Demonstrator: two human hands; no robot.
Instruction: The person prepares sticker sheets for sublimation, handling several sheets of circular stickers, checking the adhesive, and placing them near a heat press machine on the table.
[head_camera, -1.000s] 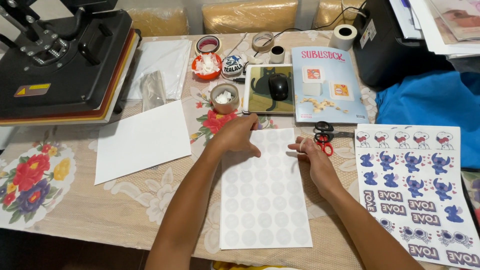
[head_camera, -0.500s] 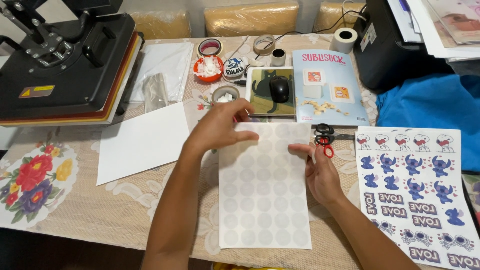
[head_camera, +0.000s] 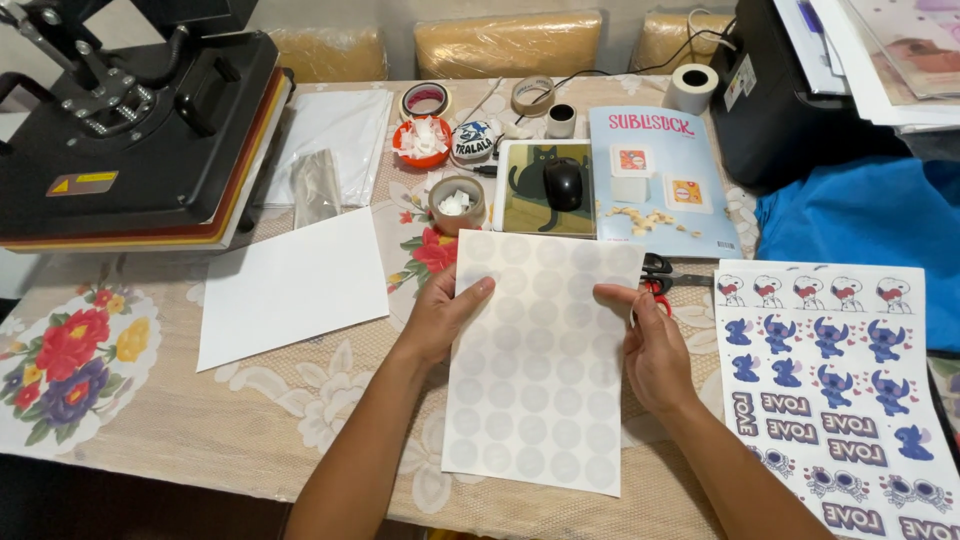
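A white sheet of round blank stickers (head_camera: 540, 360) is lifted off the table, tilted toward me. My left hand (head_camera: 440, 320) grips its left edge, thumb on top. On the opposite edge my right hand (head_camera: 655, 350) pinches the sheet the same way. A second white sheet lies flat beneath it on the lace tablecloth. Red-handled scissors (head_camera: 662, 275) lie just beyond my right hand, partly hidden by it.
A printed sheet of blue cartoon stickers (head_camera: 830, 390) lies at the right. A blank white sheet (head_camera: 290, 285) lies at the left, below a black heat press (head_camera: 130, 130). Tape rolls (head_camera: 457, 203), a mouse on a pad (head_camera: 563, 183), a blue packet (head_camera: 660, 180) and a black printer (head_camera: 800, 90) stand behind.
Both hands have taken the sticker sheet by its side edges and lifted it from the table; a second ago my left hand lay flat on its top corner.
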